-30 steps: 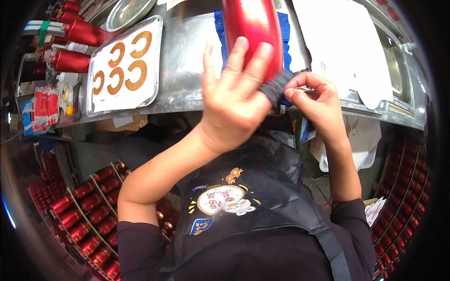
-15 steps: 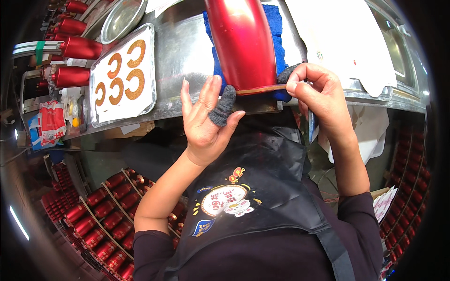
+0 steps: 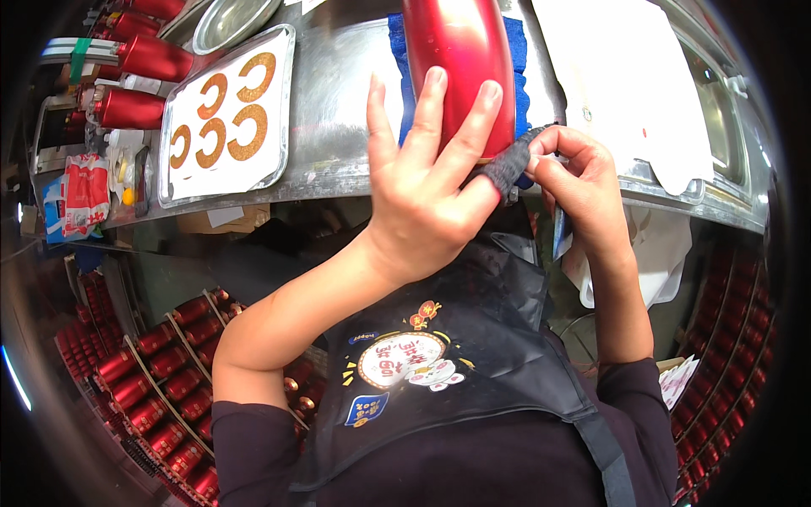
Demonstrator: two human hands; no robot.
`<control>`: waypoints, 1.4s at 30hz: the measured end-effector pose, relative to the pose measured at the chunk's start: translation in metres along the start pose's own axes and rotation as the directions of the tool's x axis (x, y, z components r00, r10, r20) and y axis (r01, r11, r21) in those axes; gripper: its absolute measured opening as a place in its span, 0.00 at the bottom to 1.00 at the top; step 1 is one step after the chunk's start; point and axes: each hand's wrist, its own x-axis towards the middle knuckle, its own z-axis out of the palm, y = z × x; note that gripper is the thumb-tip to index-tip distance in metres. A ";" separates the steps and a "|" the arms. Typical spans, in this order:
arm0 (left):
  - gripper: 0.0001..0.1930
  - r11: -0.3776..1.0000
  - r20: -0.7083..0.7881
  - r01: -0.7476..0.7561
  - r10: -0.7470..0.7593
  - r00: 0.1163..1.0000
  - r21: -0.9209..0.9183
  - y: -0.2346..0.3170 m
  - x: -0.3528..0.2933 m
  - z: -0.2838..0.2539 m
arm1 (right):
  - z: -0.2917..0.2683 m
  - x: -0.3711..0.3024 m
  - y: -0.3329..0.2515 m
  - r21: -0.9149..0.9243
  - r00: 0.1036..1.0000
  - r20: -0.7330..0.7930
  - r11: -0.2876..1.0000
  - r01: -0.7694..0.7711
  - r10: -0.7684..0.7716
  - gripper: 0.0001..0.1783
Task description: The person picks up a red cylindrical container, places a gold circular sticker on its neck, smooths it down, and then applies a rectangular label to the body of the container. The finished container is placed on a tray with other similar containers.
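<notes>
Over the near edge of the shiny metal table [image 3: 338,144] I have my left hand [image 3: 422,194] laid flat against the glossy red metal cylinder [image 3: 460,63], which lies on a blue cloth pad [image 3: 517,51] with its lower end reaching the table's rim. My left fingers [image 3: 432,110] are spread and stretched up along the red shell, the thumb pointing toward my other hand. A dark grey fabric finger sleeve [image 3: 505,169] sits over that thumb, and my right hand [image 3: 583,186] pinches its edge between thumb and forefinger, the remaining fingers curled in. The two hands touch just below the cylinder's end. To the left on the table lies a white rectangular tray [image 3: 228,114] carrying brown ring-shaped pieces [image 3: 249,135]. Beyond it lie more red cylinders [image 3: 139,84]. A white paper sheet [image 3: 625,84] lies to the right. Under the table stand racks of red cans [image 3: 160,389].
</notes>
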 end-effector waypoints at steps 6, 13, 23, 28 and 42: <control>0.32 0.899 -0.147 0.228 -0.300 0.942 -0.375 -0.012 -0.011 0.014 | 0.000 -0.004 -0.008 0.043 0.995 0.045 0.995 -0.094 0.092 0.05; 0.27 0.885 -0.036 0.290 -0.325 0.945 -0.363 -0.008 -0.057 0.006 | 0.002 -0.008 -0.015 0.052 0.998 0.020 0.996 -0.066 0.065 0.05; 0.18 0.959 -0.056 0.159 -0.176 0.983 -0.235 -0.011 -0.043 0.002 | -0.002 -0.005 -0.008 -0.014 0.999 -0.027 0.999 0.037 -0.037 0.05; 0.22 0.990 -0.074 0.053 -0.062 0.995 -0.129 -0.010 -0.025 -0.005 | -0.002 -0.004 -0.007 0.015 0.999 -0.006 0.999 0.032 -0.032 0.05; 0.30 0.899 -0.089 0.253 -0.303 0.949 -0.358 -0.013 -0.020 0.009 | 0.002 -0.004 -0.009 0.005 0.997 0.043 0.998 -0.060 0.060 0.04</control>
